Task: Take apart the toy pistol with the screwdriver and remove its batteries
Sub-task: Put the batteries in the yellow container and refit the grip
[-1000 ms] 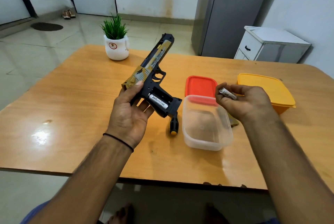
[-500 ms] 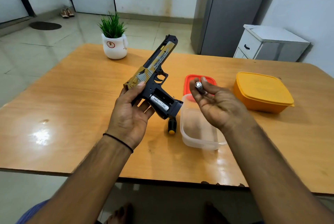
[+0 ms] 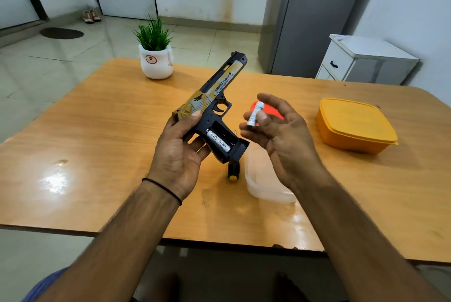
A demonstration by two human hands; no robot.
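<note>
Left of the clear plastic tub (image 3: 266, 184), the left hand (image 3: 178, 155) grips the black-and-gold plastic toy pistol (image 3: 214, 104) — one silver cylindrical battery (image 3: 219, 142) in its open handle — while above the tub the right hand (image 3: 283, 140) pinches a second silver battery (image 3: 255, 113).

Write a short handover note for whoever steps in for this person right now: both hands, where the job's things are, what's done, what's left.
Left grip holds the toy pistol above the table, its battery compartment open and facing up.
Right grip pinches the removed battery beside the pistol.
The second battery sits in the compartment.
The screwdriver lies on the table below the pistol, next to the clear container.
Done: cover off, one battery out.
Left: set that battery down, then pull the second one.
</note>
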